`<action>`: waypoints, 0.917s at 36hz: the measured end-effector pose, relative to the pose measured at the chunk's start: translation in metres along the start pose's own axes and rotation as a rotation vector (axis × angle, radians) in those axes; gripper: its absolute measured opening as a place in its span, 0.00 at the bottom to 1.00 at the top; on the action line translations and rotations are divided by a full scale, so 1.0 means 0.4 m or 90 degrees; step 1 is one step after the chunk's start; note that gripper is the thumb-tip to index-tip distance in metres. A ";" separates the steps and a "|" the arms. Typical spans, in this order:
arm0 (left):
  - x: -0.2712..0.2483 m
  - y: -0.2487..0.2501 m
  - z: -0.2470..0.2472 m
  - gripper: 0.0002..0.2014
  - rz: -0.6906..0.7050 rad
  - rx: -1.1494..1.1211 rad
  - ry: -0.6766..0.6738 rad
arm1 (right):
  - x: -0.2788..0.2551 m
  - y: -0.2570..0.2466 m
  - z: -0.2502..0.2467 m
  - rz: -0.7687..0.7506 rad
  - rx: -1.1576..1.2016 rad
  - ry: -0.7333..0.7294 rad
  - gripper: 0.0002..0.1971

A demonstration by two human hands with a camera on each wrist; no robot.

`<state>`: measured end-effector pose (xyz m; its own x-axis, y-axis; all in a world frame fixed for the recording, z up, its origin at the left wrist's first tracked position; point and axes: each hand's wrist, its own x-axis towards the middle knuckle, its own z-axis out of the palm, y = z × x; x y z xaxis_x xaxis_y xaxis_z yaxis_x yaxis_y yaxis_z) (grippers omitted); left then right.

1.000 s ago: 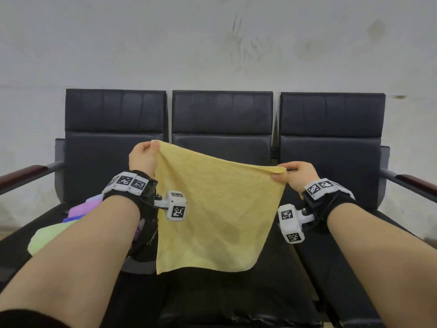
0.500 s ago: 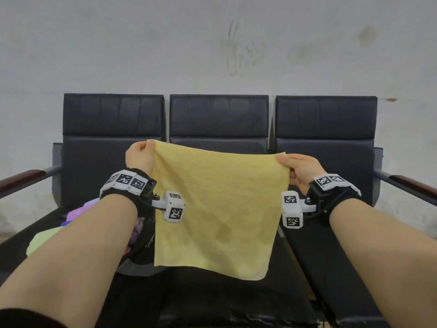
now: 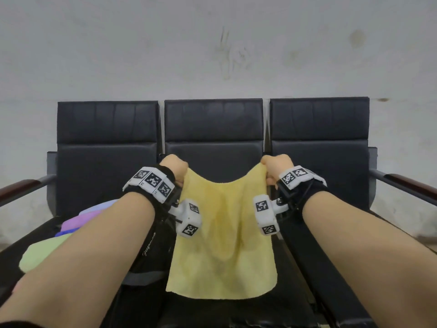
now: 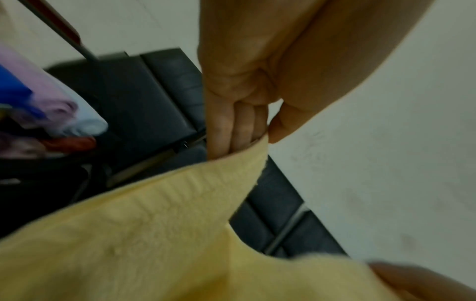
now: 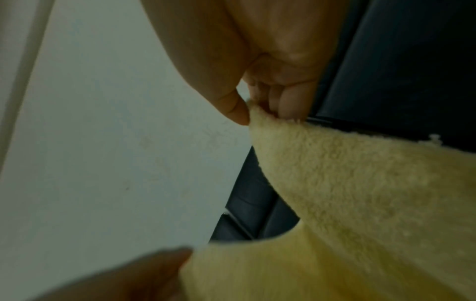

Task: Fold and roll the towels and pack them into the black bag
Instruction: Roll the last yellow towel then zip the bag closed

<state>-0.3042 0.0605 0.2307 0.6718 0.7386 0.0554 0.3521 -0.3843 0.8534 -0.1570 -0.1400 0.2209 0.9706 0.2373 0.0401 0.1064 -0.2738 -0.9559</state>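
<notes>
I see a fluffy, matt pale-yellow terry-cloth towel, a black padded three-seat bench in smooth, faintly shiny leather-like cover, its glossy dark-red wooden armrest at right on grey metal, a rough, stained white plaster wall beyond.

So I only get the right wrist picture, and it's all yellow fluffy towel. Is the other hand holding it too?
Observer: Yes. The left hand pinches the other top corner of the yellow towel, as the right hand does on its side.
Operator: Is the towel lying on the seat?
Observer: No, it hangs in the air in front of the middle seat, sagging between the hands.
Operator: Where's the bag?
Observer: The black bag sits on the left seat, under the left forearm.
Operator: Are there more towels?
Observer: Yes, the left wrist view shows rolled towels by the bag, purple and pale blue among them.
</notes>
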 end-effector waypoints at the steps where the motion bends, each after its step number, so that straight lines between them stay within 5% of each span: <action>1: -0.012 0.021 0.012 0.10 0.015 -0.022 -0.018 | -0.020 -0.015 0.016 -0.028 0.025 -0.016 0.13; 3: -0.031 0.057 0.037 0.14 0.034 -0.039 -0.033 | -0.045 -0.037 0.045 -0.073 0.023 -0.041 0.07; 7: -0.078 0.118 0.061 0.08 0.066 -0.059 -0.112 | -0.081 -0.064 0.084 -0.137 0.008 -0.054 0.12; 14: -0.084 0.141 0.098 0.04 0.100 -0.046 -0.081 | -0.100 -0.059 0.110 -0.276 -0.146 -0.071 0.14; 26: -0.091 0.130 0.086 0.02 0.007 -0.219 -0.199 | -0.103 -0.044 0.087 -0.247 -0.113 -0.194 0.04; 33: -0.080 0.145 0.090 0.05 0.006 -0.129 -0.185 | -0.108 -0.039 0.083 -0.309 -0.175 -0.192 0.15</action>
<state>-0.2817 -0.0056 0.2598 0.8418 0.5363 -0.0611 0.2284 -0.2513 0.9406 -0.2077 -0.1151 0.2246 0.6982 0.6363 0.3281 0.6101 -0.2888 -0.7378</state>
